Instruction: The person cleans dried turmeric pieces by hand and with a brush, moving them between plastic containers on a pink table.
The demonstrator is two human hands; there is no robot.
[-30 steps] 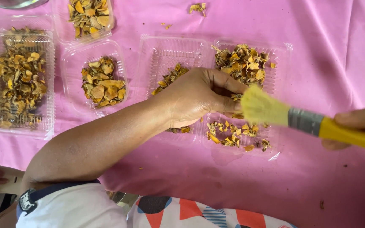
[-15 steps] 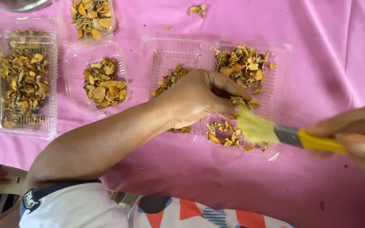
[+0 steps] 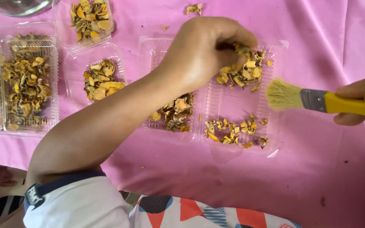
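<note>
My left hand (image 3: 203,50) reaches across an open clear plastic clamshell tray (image 3: 238,105), its fingers curled down onto the far pile of dried yellow-orange slices (image 3: 243,74). More slices lie along the tray's near edge (image 3: 233,131), and another heap (image 3: 176,112) shows under my forearm in the tray's left half. My right hand (image 3: 362,103) grips a yellow-handled paintbrush (image 3: 317,100). Its pale bristles (image 3: 283,93) hover at the tray's right rim, apart from the slices.
Several other clear trays of the same dried slices sit to the left: a small one (image 3: 102,80), one at the top (image 3: 89,17), a long one (image 3: 26,80). A metal bowl (image 3: 17,5) shows at the top left. A pink cloth (image 3: 317,169) covers the table.
The brush has come off the near pile of slices and drawn back to the right. My left hand has shifted up onto the far pile.
</note>
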